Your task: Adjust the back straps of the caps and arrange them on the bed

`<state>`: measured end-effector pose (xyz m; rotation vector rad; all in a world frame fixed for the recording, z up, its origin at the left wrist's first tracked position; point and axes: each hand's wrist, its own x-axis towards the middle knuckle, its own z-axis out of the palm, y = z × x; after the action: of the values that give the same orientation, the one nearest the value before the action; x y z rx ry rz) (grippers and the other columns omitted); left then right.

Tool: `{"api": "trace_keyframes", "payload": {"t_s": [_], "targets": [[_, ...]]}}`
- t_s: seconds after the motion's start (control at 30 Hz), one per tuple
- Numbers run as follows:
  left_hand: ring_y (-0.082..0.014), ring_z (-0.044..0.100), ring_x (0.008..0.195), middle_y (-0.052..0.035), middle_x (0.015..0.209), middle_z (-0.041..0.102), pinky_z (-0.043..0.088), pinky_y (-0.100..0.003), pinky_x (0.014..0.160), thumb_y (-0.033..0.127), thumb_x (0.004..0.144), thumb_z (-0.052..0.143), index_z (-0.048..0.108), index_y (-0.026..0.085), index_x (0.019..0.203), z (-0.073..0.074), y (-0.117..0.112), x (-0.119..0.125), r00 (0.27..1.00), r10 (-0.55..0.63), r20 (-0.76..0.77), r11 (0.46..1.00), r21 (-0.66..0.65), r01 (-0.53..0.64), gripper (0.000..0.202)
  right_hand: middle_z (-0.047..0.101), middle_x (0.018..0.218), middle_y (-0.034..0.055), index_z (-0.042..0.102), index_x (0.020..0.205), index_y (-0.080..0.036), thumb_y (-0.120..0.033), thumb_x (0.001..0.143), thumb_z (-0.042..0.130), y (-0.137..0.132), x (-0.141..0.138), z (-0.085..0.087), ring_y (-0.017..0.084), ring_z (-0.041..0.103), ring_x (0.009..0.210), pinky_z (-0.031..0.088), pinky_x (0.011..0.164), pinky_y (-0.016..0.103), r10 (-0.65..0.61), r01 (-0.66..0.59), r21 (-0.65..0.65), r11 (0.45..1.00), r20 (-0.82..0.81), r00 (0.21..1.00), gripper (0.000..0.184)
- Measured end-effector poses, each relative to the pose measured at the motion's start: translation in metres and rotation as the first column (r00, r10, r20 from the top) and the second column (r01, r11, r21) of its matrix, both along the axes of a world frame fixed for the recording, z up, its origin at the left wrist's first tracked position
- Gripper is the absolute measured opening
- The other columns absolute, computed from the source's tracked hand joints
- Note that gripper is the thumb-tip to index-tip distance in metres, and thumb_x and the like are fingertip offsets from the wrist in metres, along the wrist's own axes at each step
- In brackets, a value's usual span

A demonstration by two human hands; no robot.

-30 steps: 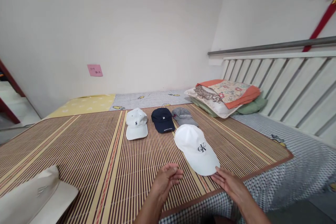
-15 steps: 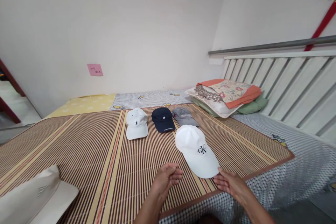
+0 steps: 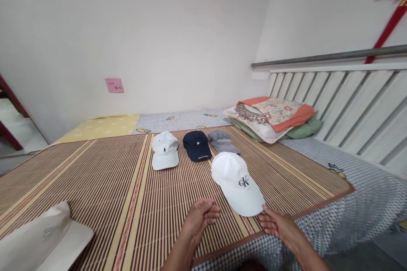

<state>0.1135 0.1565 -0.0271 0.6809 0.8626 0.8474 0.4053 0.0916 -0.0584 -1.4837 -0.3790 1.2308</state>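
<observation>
A white baseball cap [image 3: 231, 178] with dark letters on its front lies on the striped mat, its brim towards me. My right hand [image 3: 277, 224] is at the brim's right edge, with thumb and fingers closed on it. Left of the brim, my left hand [image 3: 201, 217] is held just apart from the cap, empty, its fingers loosely bent. Behind are a white cap with a small dark emblem [image 3: 165, 150], a navy cap [image 3: 196, 145] and a grey cap [image 3: 222, 140], partly hidden by the lettered one. A beige cap [image 3: 47, 237] is cut off at the lower left.
The striped mat [image 3: 152, 211] covers most of a bed with a checked sheet [image 3: 359, 207]. Folded bedding [image 3: 273, 116] is piled at the back right, beside a white slatted rail [image 3: 343, 97]. A pink note [image 3: 114, 85] hangs on the wall.
The view has shifted very slightly. Both hands and all the caps keep their places relative to one another.
</observation>
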Motion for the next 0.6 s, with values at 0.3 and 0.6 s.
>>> {"api": "trace_keyframes", "payload": {"t_s": [0.3,0.6], "targets": [[-0.0141,0.070,0.062,-0.0060,0.072,0.076,0.047,-0.023,0.057,0.033,0.087,0.076,0.068,0.014,0.087,-0.005,0.002,0.001,1.000,-0.026,-0.016,0.998,0.051,0.027,0.021,0.066,0.052,-0.0008,0.066,0.074,-0.017,-0.058,0.054,0.096,-0.011,-0.030,-0.004,0.014,0.061,0.042,0.050,0.041,0.022,-0.076,0.074,0.162,0.984,0.007,0.997,0.055],[-0.0111,0.045,0.040,0.0004,0.052,0.060,0.026,-0.027,0.045,0.038,0.079,0.077,0.066,0.017,0.070,-0.011,-0.003,0.007,0.982,-0.144,-0.124,0.971,0.176,0.165,0.025,0.069,0.074,0.0033,0.070,0.078,-0.018,-0.062,0.094,0.059,0.013,-0.149,0.070,0.022,0.066,0.077,0.051,0.072,0.031,0.253,-0.524,0.388,0.758,0.566,0.785,0.048]]}}
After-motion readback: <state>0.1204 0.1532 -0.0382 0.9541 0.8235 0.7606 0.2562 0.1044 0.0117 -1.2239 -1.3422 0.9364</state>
